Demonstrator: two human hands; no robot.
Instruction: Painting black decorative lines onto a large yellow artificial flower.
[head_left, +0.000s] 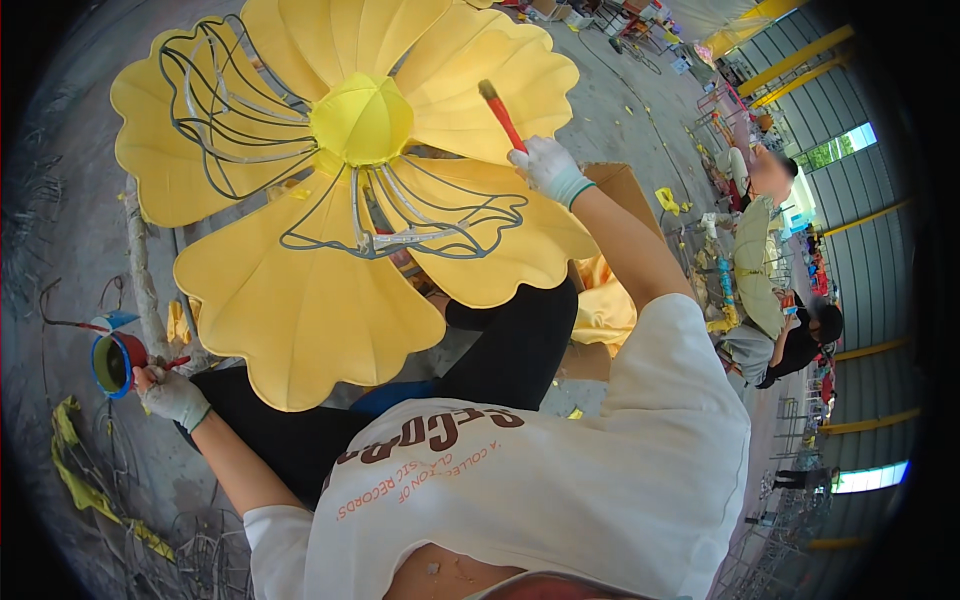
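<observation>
Head view, right hand (550, 168) gripping red brush (503, 120), left hand (174, 396) grasping blue-rimmed cup (127, 347), white shirt (640, 470) with printed lettering (440, 432)

Workshop hall; ribbed grey wall (865, 285) with yellow beams (870, 424) far right of the big yellow flower (362, 118); littered floor (620, 100) around it; wire frames (205, 550) lower-left of it.

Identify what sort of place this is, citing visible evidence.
Probably a craft workshop in a factory-type hall: a giant yellow flower, a red-handled brush in the right hand, and a ribbed wall with yellow beams.
</observation>
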